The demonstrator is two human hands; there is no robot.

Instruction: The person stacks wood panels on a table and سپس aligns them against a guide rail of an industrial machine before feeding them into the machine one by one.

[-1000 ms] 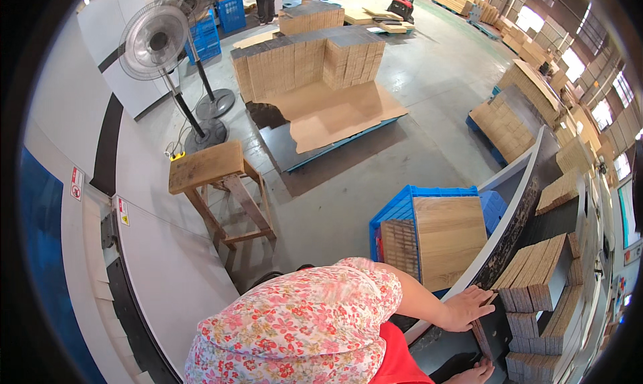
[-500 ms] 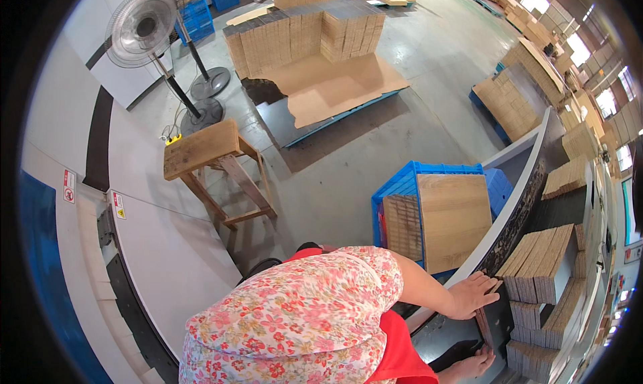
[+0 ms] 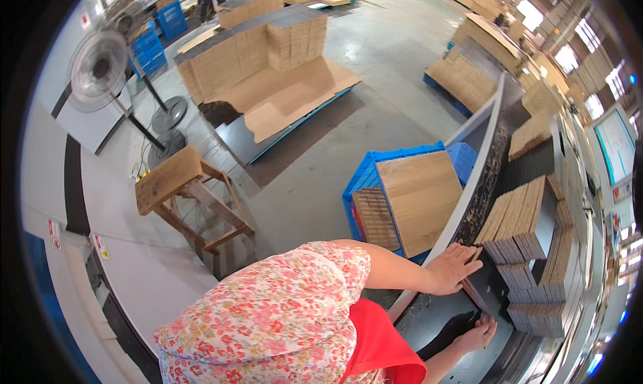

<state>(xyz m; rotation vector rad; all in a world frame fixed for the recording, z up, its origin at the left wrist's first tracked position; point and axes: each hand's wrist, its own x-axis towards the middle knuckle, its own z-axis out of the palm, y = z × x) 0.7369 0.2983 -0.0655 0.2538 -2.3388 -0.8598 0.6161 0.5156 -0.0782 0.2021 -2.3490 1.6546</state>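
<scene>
My left hand point(image 3: 454, 270) reaches to the right over a dark work surface point(image 3: 435, 327), its fingers bent at the upper end of a narrow brown board strip point(image 3: 475, 295). A small tan edge shows by its fingertips. My right hand point(image 3: 477, 334), lower in the view, has its fingers closed at the strip's other end. The strip lies slanted between both hands; the fingers partly hide its ends. Just to the right stand stacks of cut board pieces point(image 3: 512, 223) with rough brown edges, several layers high.
A pale curved rail point(image 3: 479, 173) edges the work surface. Beyond it stands a blue crate point(image 3: 365, 176) with wood-grain boards point(image 3: 422, 196). A wooden stool point(image 3: 167, 183), standing fans point(image 3: 100, 68) and a pallet of stacked boards point(image 3: 234, 62) are farther left. A screen point(image 3: 615, 143) is at right.
The view has shifted, so the surroundings sit farther left and the screen shows more. Both hands remain at the ends of the strip.
</scene>
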